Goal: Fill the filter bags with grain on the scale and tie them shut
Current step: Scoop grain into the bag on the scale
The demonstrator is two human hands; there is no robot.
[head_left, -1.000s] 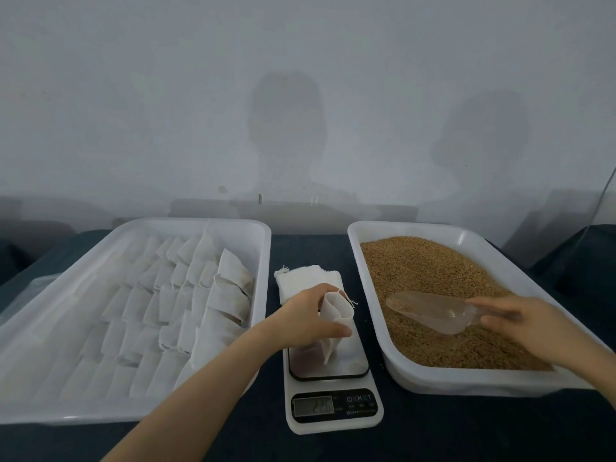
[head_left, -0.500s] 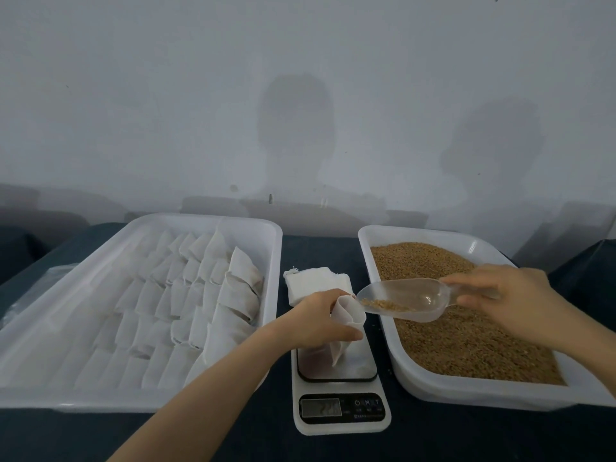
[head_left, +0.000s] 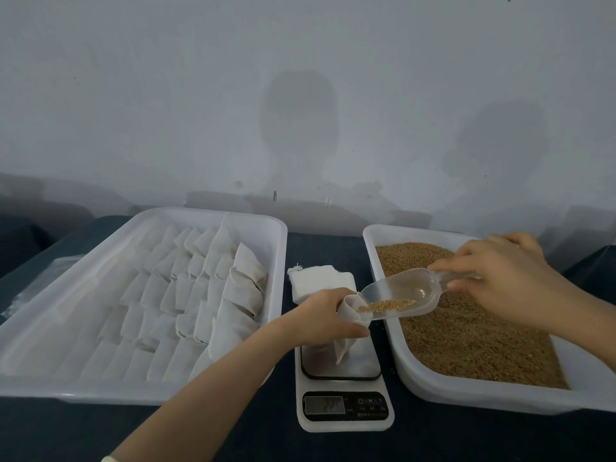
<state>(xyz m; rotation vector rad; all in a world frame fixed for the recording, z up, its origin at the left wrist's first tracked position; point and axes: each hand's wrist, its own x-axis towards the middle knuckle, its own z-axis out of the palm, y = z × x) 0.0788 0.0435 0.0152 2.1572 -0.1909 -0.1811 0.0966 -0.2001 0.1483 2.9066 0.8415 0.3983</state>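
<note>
My left hand (head_left: 325, 316) grips a white filter bag (head_left: 346, 338) by its open mouth, upright on the plate of the white scale (head_left: 343, 391). My right hand (head_left: 500, 278) holds the handle of a clear plastic scoop (head_left: 400, 293). The scoop is tilted down to the left, its lip at the bag's mouth, with a little brown grain sliding toward the tip. The white grain tray (head_left: 473, 393) lies to the right of the scale, full of brown grain (head_left: 466, 335).
A large white tray (head_left: 276, 248) on the left holds several rows of filled white bags. A stack of flat empty bags (head_left: 316, 280) lies behind the scale. The table top is dark; a grey wall stands behind.
My right hand lifted the scoop out of the grain, swung it left and tilted it to the bag's mouth. My left hand kept the bag on the scale.
</note>
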